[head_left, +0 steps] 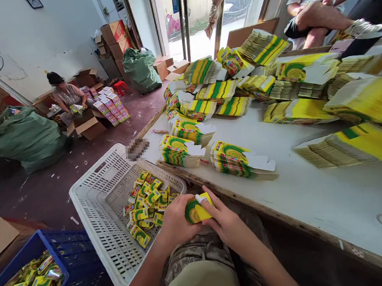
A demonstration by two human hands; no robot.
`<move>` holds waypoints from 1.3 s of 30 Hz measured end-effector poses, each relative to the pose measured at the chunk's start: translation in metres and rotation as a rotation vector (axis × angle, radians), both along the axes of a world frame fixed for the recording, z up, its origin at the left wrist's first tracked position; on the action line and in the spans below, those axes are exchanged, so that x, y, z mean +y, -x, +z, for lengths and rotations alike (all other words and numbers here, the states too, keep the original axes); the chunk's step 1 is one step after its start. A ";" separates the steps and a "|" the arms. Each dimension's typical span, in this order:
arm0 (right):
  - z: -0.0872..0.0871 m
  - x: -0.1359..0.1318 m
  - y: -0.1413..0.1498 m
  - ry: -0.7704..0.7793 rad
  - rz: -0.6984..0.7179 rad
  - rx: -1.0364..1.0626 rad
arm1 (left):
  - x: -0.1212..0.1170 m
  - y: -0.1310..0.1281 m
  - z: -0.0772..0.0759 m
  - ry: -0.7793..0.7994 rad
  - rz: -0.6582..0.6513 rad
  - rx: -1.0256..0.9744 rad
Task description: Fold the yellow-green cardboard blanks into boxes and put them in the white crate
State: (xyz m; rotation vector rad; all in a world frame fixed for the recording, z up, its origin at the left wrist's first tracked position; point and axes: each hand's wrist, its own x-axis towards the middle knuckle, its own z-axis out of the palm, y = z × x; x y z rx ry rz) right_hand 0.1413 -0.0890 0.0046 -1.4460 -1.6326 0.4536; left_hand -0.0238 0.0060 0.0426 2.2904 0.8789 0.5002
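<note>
Both my hands hold one small yellow-and-green carton (196, 209) just above my lap, at the near edge of the white table (314, 195). My left hand (174, 223) is wrapped round its left side. My right hand (225, 222) grips its right side, with fingers on the white flap at its top. Left of my hands stands a white slotted basket (100, 212) with several finished yellow-and-green cartons (146, 204) lying in it. On the table just beyond my hands lie stacks of flat carton blanks (235, 159).
More piles of flat blanks (356, 99) cover the far and right side of the table. A blue crate (38, 260) of packets sits at the lower left. A person (66, 95) sits on the floor among cardboard boxes and green sacks (21, 136). Another person (319, 14) sits behind the table.
</note>
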 end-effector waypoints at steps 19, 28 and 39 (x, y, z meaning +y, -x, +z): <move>0.008 0.033 -0.079 -0.136 -0.558 -0.089 | 0.050 0.056 0.013 -0.229 0.405 0.349; -0.030 0.060 -0.155 0.063 -0.733 -0.404 | 0.039 0.036 -0.007 0.083 0.126 0.163; 0.022 0.027 -0.078 -0.078 -0.645 -0.080 | 0.002 -0.021 -0.017 0.737 -0.063 -0.352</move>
